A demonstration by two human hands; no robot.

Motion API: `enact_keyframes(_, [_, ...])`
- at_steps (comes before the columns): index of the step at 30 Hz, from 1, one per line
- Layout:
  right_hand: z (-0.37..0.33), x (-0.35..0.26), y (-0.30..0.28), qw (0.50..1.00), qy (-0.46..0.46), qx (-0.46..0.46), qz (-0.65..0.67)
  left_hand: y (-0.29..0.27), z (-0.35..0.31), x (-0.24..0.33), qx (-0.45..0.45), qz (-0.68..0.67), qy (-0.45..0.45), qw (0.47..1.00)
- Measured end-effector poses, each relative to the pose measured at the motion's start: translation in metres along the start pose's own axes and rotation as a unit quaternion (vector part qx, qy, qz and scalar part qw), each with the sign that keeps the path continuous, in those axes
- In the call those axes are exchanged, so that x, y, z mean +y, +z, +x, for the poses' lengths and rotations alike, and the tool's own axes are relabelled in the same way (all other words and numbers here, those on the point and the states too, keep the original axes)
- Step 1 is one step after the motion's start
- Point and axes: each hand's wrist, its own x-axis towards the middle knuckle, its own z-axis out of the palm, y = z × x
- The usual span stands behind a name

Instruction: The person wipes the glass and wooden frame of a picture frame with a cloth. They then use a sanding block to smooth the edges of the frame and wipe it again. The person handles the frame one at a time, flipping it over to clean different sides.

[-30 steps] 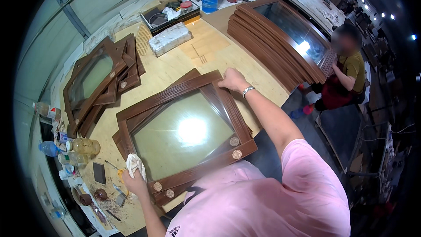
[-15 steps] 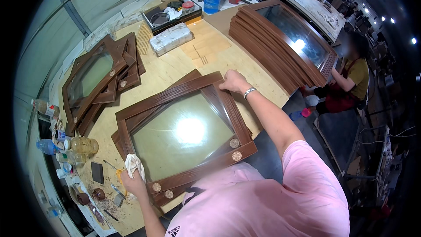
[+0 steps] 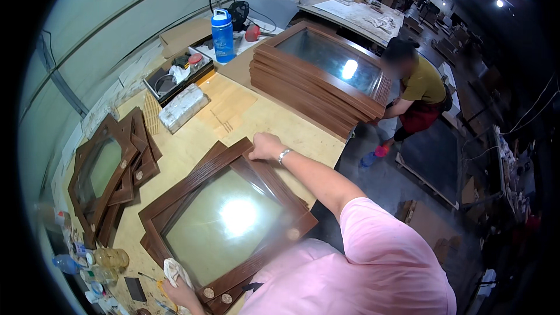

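A brown wooden frame with a glass pane (image 3: 198,179) lies in front of me, on top of another brown frame (image 3: 214,153) set at an angle beneath it. Round cork pads (image 3: 209,293) sit at its near corners. My right hand (image 3: 266,146) is closed on the frame's far right corner. By its near left side, my left hand (image 3: 182,294) is closed around a crumpled white cloth (image 3: 175,272); whether the fingers also touch the frame is hidden.
Stacked glazed frames (image 3: 309,90) stand far right, with a crouching co-worker (image 3: 423,84) beside them. More frames (image 3: 108,169) lie at left. Behind are a white-wrapped block (image 3: 184,108), an open box (image 3: 157,84) and a blue bottle (image 3: 222,38). Several plastic bottles (image 3: 111,258) line the left edge.
The view has swung to the right, so things shift left and lower. Both hands keep their hold at the frame, which lies much as before. The co-worker leans closer to the stack.
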Motion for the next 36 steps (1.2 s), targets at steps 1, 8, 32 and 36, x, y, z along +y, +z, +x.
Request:
enact_keyframes(1, [-0.001, -0.002, 0.001, 1.000, 0.000, 0.003, -0.004, -0.002, 0.000, 0.002, -0.006, 0.002, -0.008, 1.000])
enact_keyframes(8, [-0.007, -0.009, -0.004, 1.000, -0.005, -0.004, -0.015, 0.000, 0.002, -0.006, 0.019, 0.003, 0.028, 0.999])
enact_keyframes(32, [0.003, 0.005, 0.007, 1.000, -0.014, 0.001, -0.001, 0.003, 0.000, -0.007, 0.032, -0.007, 0.042, 0.999])
enact_keyframes(36, [0.004, 0.005, 0.011, 1.000, -0.003, 0.021, 0.012, 0.002, 0.000, -0.005, 0.019, -0.011, 0.028, 0.999])
